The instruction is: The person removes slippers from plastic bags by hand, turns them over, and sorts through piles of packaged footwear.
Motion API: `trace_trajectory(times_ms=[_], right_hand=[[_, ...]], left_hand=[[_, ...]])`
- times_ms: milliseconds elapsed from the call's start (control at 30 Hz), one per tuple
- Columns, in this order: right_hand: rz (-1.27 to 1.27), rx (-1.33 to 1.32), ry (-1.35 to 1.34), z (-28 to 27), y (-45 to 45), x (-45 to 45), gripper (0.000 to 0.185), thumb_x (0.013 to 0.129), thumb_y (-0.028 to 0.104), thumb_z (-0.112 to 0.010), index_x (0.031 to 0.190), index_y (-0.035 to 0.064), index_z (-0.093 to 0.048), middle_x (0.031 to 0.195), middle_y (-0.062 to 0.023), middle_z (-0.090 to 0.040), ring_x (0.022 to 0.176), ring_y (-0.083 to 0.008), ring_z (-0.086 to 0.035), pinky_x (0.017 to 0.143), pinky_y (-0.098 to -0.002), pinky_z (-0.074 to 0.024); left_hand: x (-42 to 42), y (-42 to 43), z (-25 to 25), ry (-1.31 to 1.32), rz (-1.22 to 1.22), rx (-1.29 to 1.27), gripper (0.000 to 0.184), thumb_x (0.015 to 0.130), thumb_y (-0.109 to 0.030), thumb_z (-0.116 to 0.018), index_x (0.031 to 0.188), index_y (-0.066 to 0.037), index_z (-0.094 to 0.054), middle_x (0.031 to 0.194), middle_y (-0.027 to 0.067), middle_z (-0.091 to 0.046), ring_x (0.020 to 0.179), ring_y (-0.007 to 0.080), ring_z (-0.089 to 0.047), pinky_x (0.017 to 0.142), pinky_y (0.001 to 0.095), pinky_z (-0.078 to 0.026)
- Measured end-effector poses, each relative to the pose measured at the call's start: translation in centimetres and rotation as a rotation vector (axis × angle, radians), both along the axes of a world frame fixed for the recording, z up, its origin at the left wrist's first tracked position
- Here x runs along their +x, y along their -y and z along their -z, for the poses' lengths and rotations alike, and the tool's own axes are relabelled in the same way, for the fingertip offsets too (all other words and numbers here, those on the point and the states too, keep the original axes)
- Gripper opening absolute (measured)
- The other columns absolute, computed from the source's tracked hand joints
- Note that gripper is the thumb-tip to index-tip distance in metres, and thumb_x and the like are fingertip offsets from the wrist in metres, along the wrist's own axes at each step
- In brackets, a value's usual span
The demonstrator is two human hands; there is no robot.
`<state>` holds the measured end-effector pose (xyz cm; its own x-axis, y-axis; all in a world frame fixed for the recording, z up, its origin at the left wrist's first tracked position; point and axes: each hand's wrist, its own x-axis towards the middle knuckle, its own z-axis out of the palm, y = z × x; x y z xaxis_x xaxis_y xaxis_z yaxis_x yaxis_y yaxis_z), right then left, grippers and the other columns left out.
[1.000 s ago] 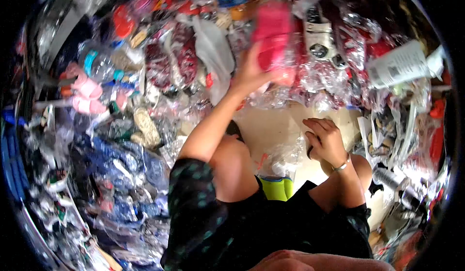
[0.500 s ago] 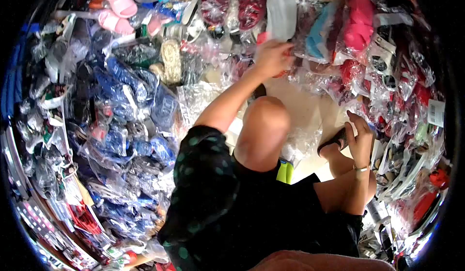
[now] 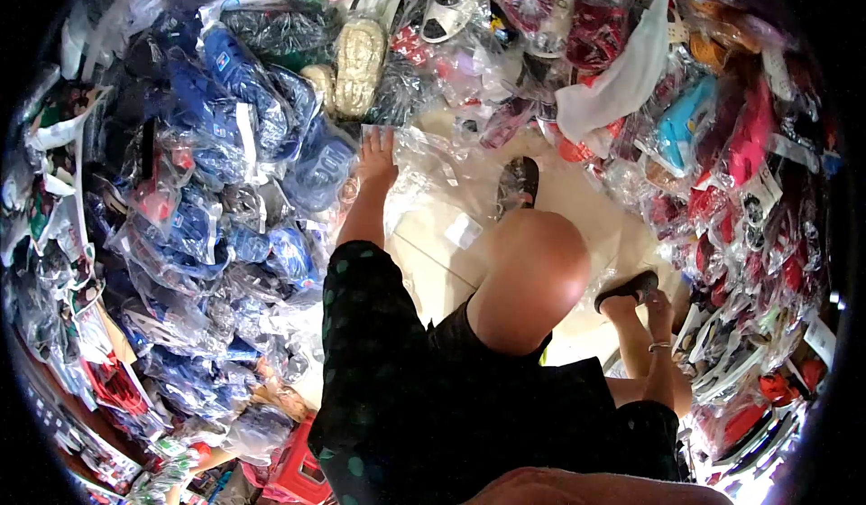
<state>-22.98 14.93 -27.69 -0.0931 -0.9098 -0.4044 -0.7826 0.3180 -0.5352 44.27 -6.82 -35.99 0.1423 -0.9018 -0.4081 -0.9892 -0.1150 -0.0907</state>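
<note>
My left hand [image 3: 377, 157] reaches forward with its fingers stretched out. It lies at the edge of a clear plastic bag [image 3: 428, 157] spread on the floor, beside blue slippers [image 3: 320, 166] in plastic. A woven tan slipper [image 3: 359, 67] is just beyond the fingertips. Low on the right, my right hand [image 3: 659, 311] hangs beside my foot in a dark sandal [image 3: 629, 290]; its fingers are too small and shadowed to read. A pale, curved sole-shaped piece [image 3: 618, 76] rests on wrapped red footwear in front of me.
Bagged footwear is heaped all round. Dark blue pairs [image 3: 239, 81] fill the left; turquoise [image 3: 686, 126] and pink slippers [image 3: 750, 135] are at the right. A red crate [image 3: 299, 469] stands low on the left. My other sandal [image 3: 519, 183] is on the tiled floor [image 3: 433, 257].
My left hand has moved from the red footwear and pale piece ahead to the plastic bag at left. The pale piece now lies tilted. My right hand has dropped toward my foot. The view has shifted left.
</note>
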Motion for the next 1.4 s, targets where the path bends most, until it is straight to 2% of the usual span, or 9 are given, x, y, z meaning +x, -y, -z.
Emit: trace_trajectory(times_ms=[133, 433, 533, 633, 700, 900, 1033, 1300, 1400], right_hand=[[0.294, 0.354, 0.372, -2.9, 0.7, 6.1, 0.029, 0.081, 0.012, -0.056, 0.109, 0.0021, -0.056, 0.095, -0.0141, -0.063, 0.082, -0.0232, -0.062, 0.068, -0.0316, -0.049], [-0.136, 0.363, -0.102, -2.6, -0.3, 7.8, 0.03, 0.081, 0.013, -0.057, 0.11, 0.0044, -0.056, 0.096, -0.0149, -0.063, 0.083, -0.0239, -0.062, 0.07, -0.0328, -0.0493], [-0.122, 0.409, -0.137, -1.9, -0.1, 7.4, 0.03, 0.081, 0.013, -0.057, 0.11, 0.0049, -0.056, 0.096, -0.0148, -0.063, 0.083, -0.0237, -0.062, 0.071, -0.0329, -0.0492], [-0.106, 0.433, -0.173, -1.5, 0.4, 6.9, 0.03, 0.081, 0.012, -0.057, 0.11, 0.0053, -0.056, 0.096, -0.0147, -0.063, 0.084, -0.0235, -0.062, 0.071, -0.0329, -0.0491], [-0.075, 0.387, -0.121, -1.6, 1.2, 7.7, 0.03, 0.082, 0.012, -0.056, 0.111, 0.0059, -0.056, 0.095, -0.0145, -0.063, 0.084, -0.0233, -0.062, 0.072, -0.033, -0.049], [-0.334, 0.132, -0.206, -4.6, 2.3, 9.9, 0.028, 0.084, 0.013, -0.055, 0.111, 0.0077, -0.057, 0.094, -0.0137, -0.063, 0.084, -0.0234, -0.061, 0.071, -0.0333, -0.0492], [0.069, 0.303, -0.047, -6.3, -1.1, 9.8, 0.031, 0.083, 0.012, -0.056, 0.113, 0.0044, -0.055, 0.101, -0.0146, -0.061, 0.09, -0.0217, -0.059, 0.075, -0.033, -0.0481], [0.018, 0.245, 0.0, 4.0, -9.7, 6.4, 0.035, 0.085, 0.02, -0.054, 0.116, 0.0049, -0.051, 0.121, -0.0171, -0.049, 0.116, -0.0289, -0.044, 0.097, -0.0417, -0.0347], [0.132, 0.243, 0.136, 7.3, -7.7, 7.3, 0.031, 0.079, 0.018, -0.064, 0.105, 0.002, -0.057, 0.1, -0.015, -0.06, 0.093, -0.0235, -0.056, 0.08, -0.0358, -0.0453]], left_hand=[[-0.4, -0.1, 2.2, 0.093, 0.052, 0.074, 0.094, 0.07, -0.044, -0.065, 0.142, -0.024, -0.007, 0.143, 0.0151, -0.024, 0.133, 0.0314, -0.017, 0.106, 0.0522, -0.004], [4.0, -29.0, 11.5, -0.206, -0.462, 0.81, 0.053, 0.08, -0.037, -0.055, 0.126, -0.014, -0.039, 0.115, 0.0166, -0.055, 0.114, 0.0327, -0.045, 0.1, 0.045, -0.029], [5.0, -27.2, 12.6, -0.317, -0.497, 0.511, 0.047, 0.081, -0.038, -0.053, 0.118, -0.009, -0.05, 0.111, 0.0191, -0.056, 0.109, 0.0336, -0.05, 0.097, 0.043, -0.035], [4.6, -16.3, 13.3, -0.504, -0.074, -0.218, 0.025, 0.085, -0.027, -0.051, 0.076, -0.004, -0.057, 0.067, 0.0106, -0.059, 0.061, 0.0274, -0.057, 0.053, 0.0368, -0.047], [1.4, -7.2, 8.9, -1.396, -1.092, -0.058, 0.036, 0.084, -0.036, -0.055, 0.103, -0.006, -0.058, 0.08, 0.0046, -0.06, 0.071, 0.0165, -0.058, 0.061, 0.0317, -0.049], [-1.9, 10.4, 8.3, -2.14, -1.816, -0.251, 0.066, 0.075, -0.062, -0.053, 0.124, -0.019, -0.044, 0.118, 0.0092, -0.045, 0.103, 0.0292, -0.044, 0.084, 0.0594, -0.038], [-0.2, 10.3, 11.4, -2.166, -2.368, -0.158, 0.029, 0.081, -0.04, -0.06, 0.074, -0.015, -0.047, 0.057, 0.0027, -0.046, 0.051, 0.0161, -0.045, 0.048, 0.0295, -0.043], [1.0, -4.3, 8.7, -2.292, -1.607, -0.109, 0.031, 0.076, -0.044, -0.058, 0.088, -0.015, -0.059, 0.078, 0.0016, -0.059, 0.058, 0.0195, -0.051, 0.058, 0.0384, -0.045], [1.6, -10.8, 4.7, -1.836, -1.522, 0.045, 0.046, 0.073, -0.047, -0.054, 0.102, -0.011, -0.053, 0.083, 0.0049, -0.059, 0.067, 0.0213, -0.057, 0.056, 0.0387, -0.049]])
